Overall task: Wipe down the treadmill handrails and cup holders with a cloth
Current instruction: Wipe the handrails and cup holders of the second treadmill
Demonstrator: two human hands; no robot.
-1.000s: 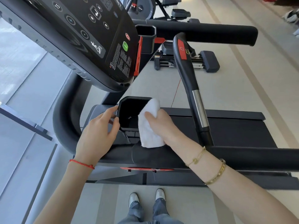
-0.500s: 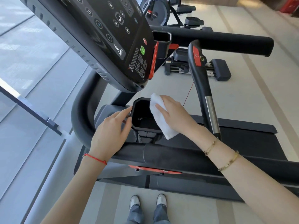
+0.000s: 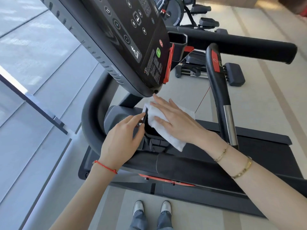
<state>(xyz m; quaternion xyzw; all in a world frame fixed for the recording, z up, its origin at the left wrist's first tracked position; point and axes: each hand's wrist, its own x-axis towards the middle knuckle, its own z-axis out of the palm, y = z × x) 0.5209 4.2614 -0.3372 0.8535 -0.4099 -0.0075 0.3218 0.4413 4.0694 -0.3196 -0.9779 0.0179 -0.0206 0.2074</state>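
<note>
White cloth (image 3: 166,125) — draped over near cup holder (image 3: 150,132) below console (image 3: 126,47), pressed flat by right hand (image 3: 177,123) with fingers straight for wiping; left hand (image 3: 123,138) — fingertips bracing holder's rim, gripping nothing.

This is a gym or fitness room. A large black treadmill with a dark button-covered console panel (image 3: 132,39), padded black handrails (image 3: 240,45) and a long black running belt (image 3: 259,151) fills the near and middle ground. On the pale tiled floor (image 3: 265,105) beyond it, at the far right, stand a black exercise bike with a round flywheel housing (image 3: 172,12) and a low black and chrome workout machine (image 3: 207,72).
</note>
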